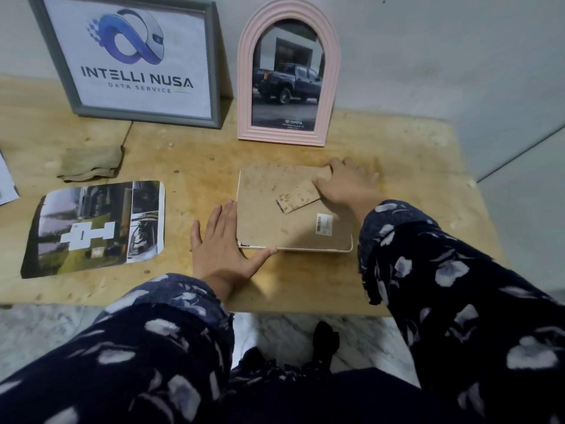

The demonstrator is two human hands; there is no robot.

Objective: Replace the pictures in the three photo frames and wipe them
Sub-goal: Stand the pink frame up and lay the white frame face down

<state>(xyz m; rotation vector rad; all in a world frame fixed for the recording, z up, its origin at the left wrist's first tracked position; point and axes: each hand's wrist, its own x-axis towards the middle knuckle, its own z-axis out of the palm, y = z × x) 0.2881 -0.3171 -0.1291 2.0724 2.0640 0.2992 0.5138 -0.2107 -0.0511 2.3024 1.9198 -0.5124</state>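
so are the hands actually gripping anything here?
No. Left hand lies flat against the face-down frame's left edge; right hand presses flat on its backing stand.

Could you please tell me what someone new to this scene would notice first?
Two standing frames at the back of the wooden table catch the eye: a grey frame with a logo print and, to its right, a pink arched frame showing a truck. In front, a white frame lies face down between the left hand and right hand; a loose photo lies at left.
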